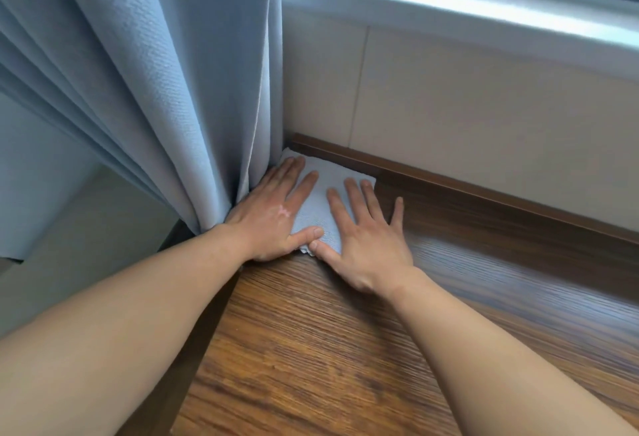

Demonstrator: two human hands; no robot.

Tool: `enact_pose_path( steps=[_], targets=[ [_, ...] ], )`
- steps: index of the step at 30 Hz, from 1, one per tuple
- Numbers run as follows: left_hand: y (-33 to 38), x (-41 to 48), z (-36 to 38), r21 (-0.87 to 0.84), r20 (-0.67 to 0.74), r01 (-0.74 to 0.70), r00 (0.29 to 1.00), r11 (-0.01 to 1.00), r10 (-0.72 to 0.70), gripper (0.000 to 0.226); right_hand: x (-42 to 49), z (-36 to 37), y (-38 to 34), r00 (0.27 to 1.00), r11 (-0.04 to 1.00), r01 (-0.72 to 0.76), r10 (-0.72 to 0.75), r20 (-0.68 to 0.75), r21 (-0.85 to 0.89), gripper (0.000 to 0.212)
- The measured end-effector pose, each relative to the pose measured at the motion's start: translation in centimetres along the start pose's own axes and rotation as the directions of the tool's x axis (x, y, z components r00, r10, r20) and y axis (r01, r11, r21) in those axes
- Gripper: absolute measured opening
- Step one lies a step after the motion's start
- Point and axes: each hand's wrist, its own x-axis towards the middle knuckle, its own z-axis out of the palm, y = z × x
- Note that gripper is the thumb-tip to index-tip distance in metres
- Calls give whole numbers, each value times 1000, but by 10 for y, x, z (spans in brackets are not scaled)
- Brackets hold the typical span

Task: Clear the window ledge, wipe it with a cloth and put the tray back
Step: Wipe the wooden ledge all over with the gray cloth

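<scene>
Pale blue cloth (323, 193) flat in the far left corner of the wooden window ledge (311, 349), beside the grey curtain (166, 90); left hand (273, 214) and right hand (366, 245) pressing it, fingers (352, 193) straight and slightly spread, thumbs nearly touching

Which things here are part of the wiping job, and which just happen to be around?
Part of the job:
cloth, pressed flat under the left hand and right hand
wooden ledge

Just there:
curtain
window frame
beige wall panel
</scene>
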Motion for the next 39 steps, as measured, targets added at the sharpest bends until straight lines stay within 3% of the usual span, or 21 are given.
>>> enact_pose_path(
  steps=[17, 24, 30, 39],
  targets=[
    [31, -94, 13, -26, 77, 62, 995, 998, -60, 98, -72, 30, -38, 997, 998, 54, -56, 58, 25, 88],
    [52, -115, 20, 35, 69, 89, 993, 995, -91, 96, -94, 38, -35, 995, 997, 80, -81, 53, 13, 88],
    [75, -99, 21, 54, 76, 93, 992, 994, -97, 99, -101, 31, -6, 994, 996, 90, -89, 57, -8, 88],
    [166, -54, 24, 24, 63, 16, 998, 1000, -18, 101, -147, 30, 83, 1000, 1000, 15, -15, 18, -2, 91]
  ],
)
